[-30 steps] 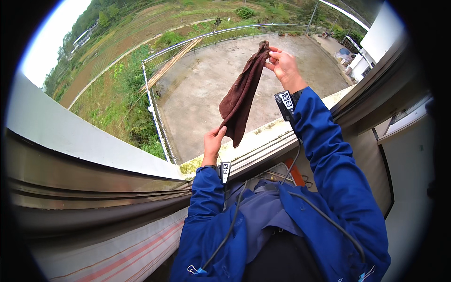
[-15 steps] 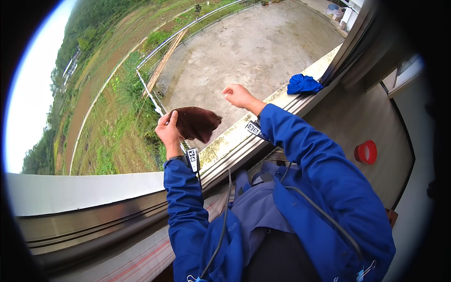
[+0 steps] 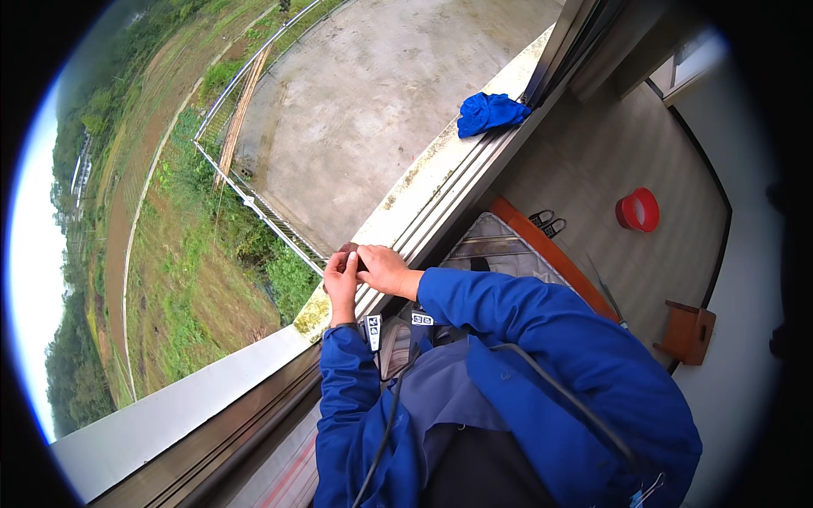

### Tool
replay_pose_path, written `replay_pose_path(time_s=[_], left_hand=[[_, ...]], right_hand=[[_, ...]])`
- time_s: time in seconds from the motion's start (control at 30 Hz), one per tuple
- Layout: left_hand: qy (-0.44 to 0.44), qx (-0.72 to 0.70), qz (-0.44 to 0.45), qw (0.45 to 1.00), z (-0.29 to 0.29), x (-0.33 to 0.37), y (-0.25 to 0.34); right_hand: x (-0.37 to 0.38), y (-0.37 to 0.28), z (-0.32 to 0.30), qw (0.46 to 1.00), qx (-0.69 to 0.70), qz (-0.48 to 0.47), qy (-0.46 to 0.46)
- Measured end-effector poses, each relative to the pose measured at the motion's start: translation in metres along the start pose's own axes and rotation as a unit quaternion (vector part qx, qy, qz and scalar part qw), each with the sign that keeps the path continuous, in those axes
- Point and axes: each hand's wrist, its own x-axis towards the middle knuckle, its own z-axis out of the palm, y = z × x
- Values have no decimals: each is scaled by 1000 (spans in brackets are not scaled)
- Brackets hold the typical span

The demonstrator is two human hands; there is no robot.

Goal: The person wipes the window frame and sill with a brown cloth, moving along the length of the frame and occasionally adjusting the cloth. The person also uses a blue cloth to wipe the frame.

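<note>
A dark brown cloth is bunched up small, and only a bit of it shows between my fingers. My left hand is closed on it from the left. From the right, my right hand wraps its fingers round the same bundle, so the two hands touch. Both are held over the window sill, close to the sliding track. Farther along the sill lies a crumpled blue cloth, apart from my hands.
Window tracks run beside the sill. Outside, a railing borders a concrete yard far below. Indoors are a mattress with an orange edge, a pair of slippers, a red basin and a wooden stool.
The brown cloth hung spread from my left hand and is now bunched. My right hand, empty before, has come down and left to grip it. Both hands are nearer my body.
</note>
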Motion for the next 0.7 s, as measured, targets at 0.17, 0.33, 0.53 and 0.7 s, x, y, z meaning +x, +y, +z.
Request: replay_pose_path(time_s=[0.17, 0.33, 0.53, 0.7], left_hand=[[-69, 28, -72, 995, 38, -2, -35], [-134, 155, 18, 979, 67, 7, -37], [-192, 298, 98, 930, 138, 24, -36], [-96, 308, 108, 940, 209, 48, -37]], right_hand=[[-11, 51, -11, 995, 18, 63, 76], [-26, 99, -24, 963, 192, 112, 149], [-35, 174, -51, 880, 353, 247, 201], [-12, 231, -90, 882, 217, 319, 270]])
